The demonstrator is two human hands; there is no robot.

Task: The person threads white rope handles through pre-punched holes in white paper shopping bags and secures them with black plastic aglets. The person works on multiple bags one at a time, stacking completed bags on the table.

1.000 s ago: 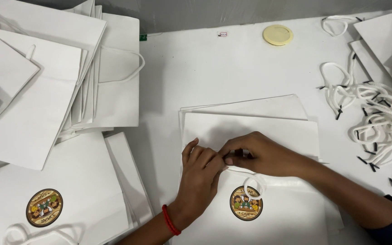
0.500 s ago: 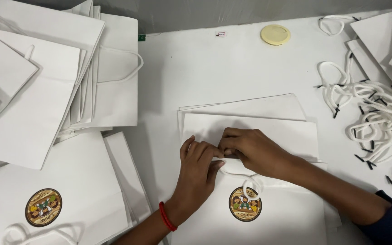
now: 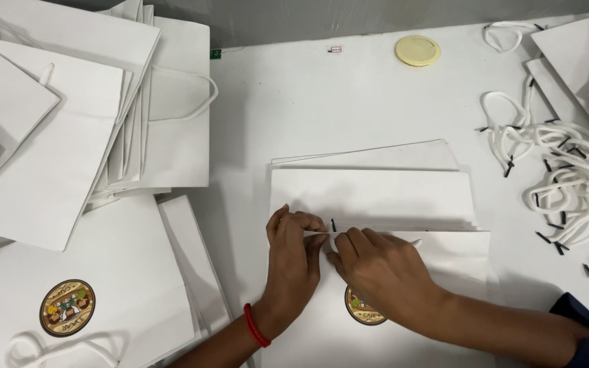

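Both hands meet at the top edge of a flat white paper bag (image 3: pixel 403 204) lying in the middle of the white surface (image 3: pixel 308 102). The left hand (image 3: pixel 293 253) pinches the edge, and the right hand (image 3: pixel 383 272) closes its fingers on a white cord (image 3: pixel 333 227) with a black tip. This bag shows no finished handle yet. 1 stack of bags (image 3: pixel 69 136) with handles lies at left; loose cords (image 3: pixel 567 177) wait at right.
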